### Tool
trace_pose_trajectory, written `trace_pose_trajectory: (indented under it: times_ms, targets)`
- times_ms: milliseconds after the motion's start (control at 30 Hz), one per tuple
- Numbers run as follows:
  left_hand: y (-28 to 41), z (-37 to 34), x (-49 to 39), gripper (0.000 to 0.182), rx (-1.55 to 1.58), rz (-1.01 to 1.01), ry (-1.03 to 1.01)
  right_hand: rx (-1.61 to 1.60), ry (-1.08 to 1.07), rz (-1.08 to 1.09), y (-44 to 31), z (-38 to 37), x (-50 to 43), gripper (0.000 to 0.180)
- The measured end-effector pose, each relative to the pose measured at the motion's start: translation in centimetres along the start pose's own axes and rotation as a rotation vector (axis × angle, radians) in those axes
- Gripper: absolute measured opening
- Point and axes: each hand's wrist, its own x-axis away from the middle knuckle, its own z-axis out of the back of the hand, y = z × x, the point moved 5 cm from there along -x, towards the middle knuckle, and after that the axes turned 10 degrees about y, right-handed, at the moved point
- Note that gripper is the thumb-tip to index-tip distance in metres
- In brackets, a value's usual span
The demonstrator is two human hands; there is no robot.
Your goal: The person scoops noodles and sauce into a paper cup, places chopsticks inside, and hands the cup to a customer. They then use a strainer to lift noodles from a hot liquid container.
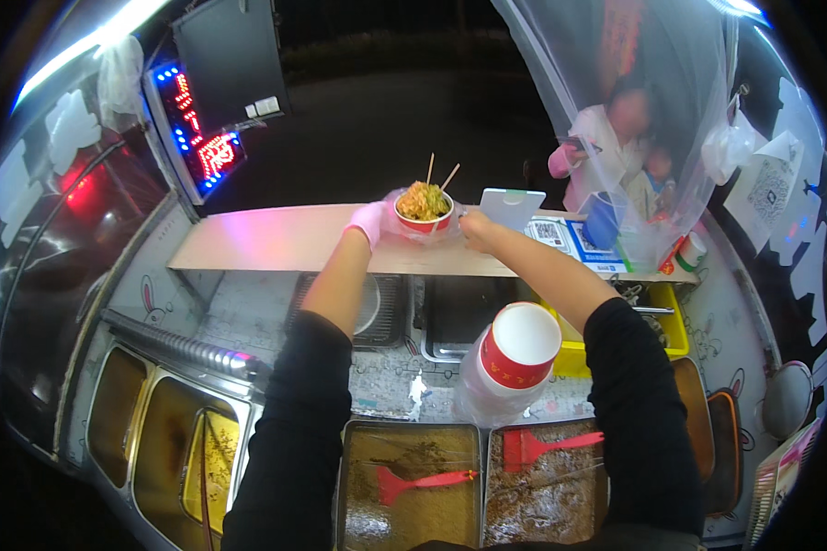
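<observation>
A red paper bowl (pixel 424 226) of food stands on the wooden counter shelf (pixel 282 237), inside a clear plastic bag (pixel 424 237). Two wooden sticks (pixel 444 176) poke up from the orange and green food (pixel 424 201). My left hand (pixel 367 222), in a thin pinkish-looking glove, grips the bag at the bowl's left. On the other side, my right hand (pixel 479 231) has its fingers closed on the bag's right edge. Both arms reach forward over the work surface.
A stack of red-and-white paper bowls (pixel 524 344) stands between my arms. Red brushes (pixel 424 483) lie in sauce trays (pixel 410 530). Left are metal fryer wells (pixel 151 441); right, a yellow basket (pixel 572 355). Beyond a clear curtain (pixel 531 41), a person (pixel 599 151) holds a phone beside a child.
</observation>
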Motion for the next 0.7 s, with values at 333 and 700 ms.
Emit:
trace_pose_trajectory:
  times_ms: [333,700]
  targets:
    - [4.3,1.0,-3.1,0.028,-0.230,-0.206,0.196,0.503,0.409,0.387,-2.6,-1.7,-0.9,0.026]
    - [10.5,-0.3,1.0,0.022,-0.190,-0.382,0.080,-0.025,0.397,0.360,-12.9,-1.4,0.4,0.013]
